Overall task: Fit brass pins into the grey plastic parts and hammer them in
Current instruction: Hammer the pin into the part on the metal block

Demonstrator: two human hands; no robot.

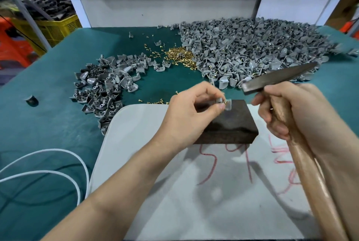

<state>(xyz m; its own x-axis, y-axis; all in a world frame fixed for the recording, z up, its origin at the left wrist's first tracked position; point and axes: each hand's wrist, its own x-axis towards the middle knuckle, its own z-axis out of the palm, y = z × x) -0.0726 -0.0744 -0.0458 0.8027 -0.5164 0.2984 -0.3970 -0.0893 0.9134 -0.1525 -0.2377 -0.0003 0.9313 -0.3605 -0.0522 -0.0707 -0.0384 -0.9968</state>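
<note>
My left hand (191,108) pinches a small grey plastic part (225,103) with a brass pin in it, holding it on the top back edge of a dark block (233,124). My right hand (291,108) grips the wooden handle of a hammer (279,77), whose metal head is raised above and to the right of the part. A heap of loose brass pins (178,55) lies on the green mat behind. A large pile of grey parts (252,46) fills the back right. A smaller pile of grey parts (104,85) lies to the left.
The block stands on a white board (136,143) with red writing, laid on the green mat (48,124). A white cable (58,170) loops at the lower left. A few pins (155,101) lie by the board's far edge. Yellow and orange crates (54,26) stand beyond the table's left side.
</note>
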